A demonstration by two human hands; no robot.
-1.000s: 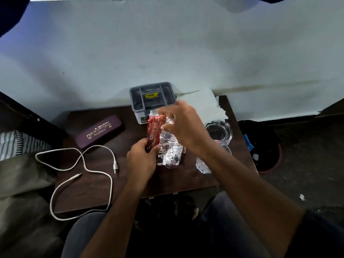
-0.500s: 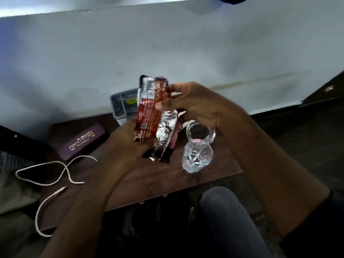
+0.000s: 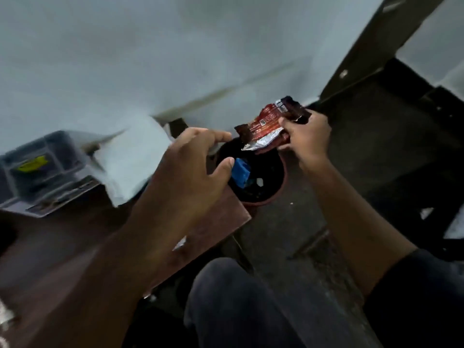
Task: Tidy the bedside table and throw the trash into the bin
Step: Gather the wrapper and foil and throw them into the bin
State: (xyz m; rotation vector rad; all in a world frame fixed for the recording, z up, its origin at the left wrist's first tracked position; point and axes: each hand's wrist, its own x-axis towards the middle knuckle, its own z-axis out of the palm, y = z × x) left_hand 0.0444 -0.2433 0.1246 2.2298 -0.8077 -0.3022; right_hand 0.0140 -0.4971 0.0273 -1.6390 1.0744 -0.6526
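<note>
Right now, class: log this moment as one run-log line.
right hand: grips wrapper above bin | left hand: open, holds nothing | wrapper: not yet dropped

A pale wall (image 3: 150, 59) fills the upper view, a dull stripe running low across it. Below lies dark floor (image 3: 313, 222) — speckled with small bits. A dark panel (image 3: 371, 46) (blurred) leans at the right.
</note>
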